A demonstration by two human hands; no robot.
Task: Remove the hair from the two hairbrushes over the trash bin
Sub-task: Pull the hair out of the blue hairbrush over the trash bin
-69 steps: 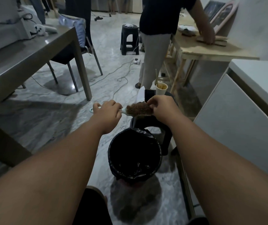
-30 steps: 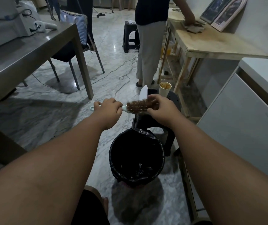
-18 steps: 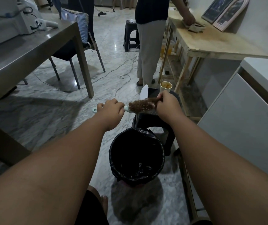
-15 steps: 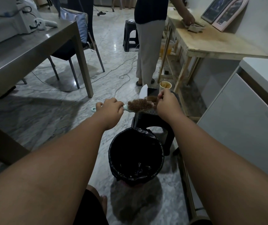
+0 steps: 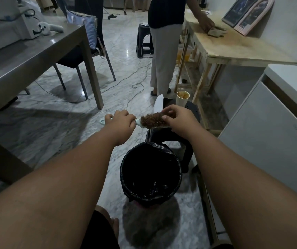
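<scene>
Right hand (image 5: 178, 120) has crept left over the hairbrush (image 5: 154, 123), fingers pinching its hair (image 5: 148, 119); left hand (image 5: 121, 121) clenches the handle (image 5: 102, 121); brush lies left-right, beyond the trash bin (image 5: 124, 167)

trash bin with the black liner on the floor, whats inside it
Inside the round trash bin with a black plastic liner only crumpled, shiny folds of the liner show near the bottom. The interior is too dark to tell whether any hair has dropped in.
</scene>
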